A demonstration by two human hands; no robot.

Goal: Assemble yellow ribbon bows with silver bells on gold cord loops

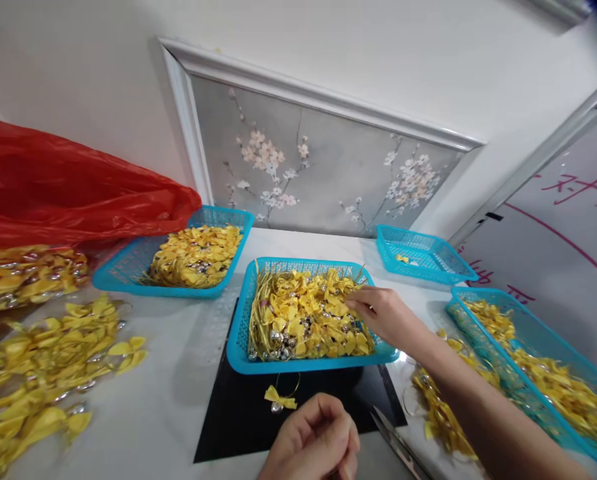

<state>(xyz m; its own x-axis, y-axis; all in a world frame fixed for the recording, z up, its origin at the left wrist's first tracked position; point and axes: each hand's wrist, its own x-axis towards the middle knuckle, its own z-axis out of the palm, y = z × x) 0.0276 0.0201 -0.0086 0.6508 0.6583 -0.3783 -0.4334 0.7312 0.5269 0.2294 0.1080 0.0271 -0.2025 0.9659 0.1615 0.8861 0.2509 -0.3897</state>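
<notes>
My right hand (pixel 381 310) reaches over the right side of the middle blue basket (pixel 313 367). Its fingers are drawn together at the heap of yellow bows (pixel 323 307) with silver bells and gold strings; what they pinch, if anything, is too small to make out. At the bottom centre my left hand (pixel 313 440) is closed, thumb against curled fingers, and its grip is hidden. Just above it lies a single yellow bow (pixel 280 398) with a silver bell and a thin gold loop, on a black mat (pixel 228 413). Scissors (pixel 401 443) lie right of my left hand.
A second blue basket (pixel 173 290) of bows stands back left, beside a red plastic bag (pixel 78 187). Loose bows (pixel 53 360) cover the table's left. At right are a small blue basket (pixel 428 267), a long filled basket (pixel 543 360) and a bow bundle (pixel 443 407).
</notes>
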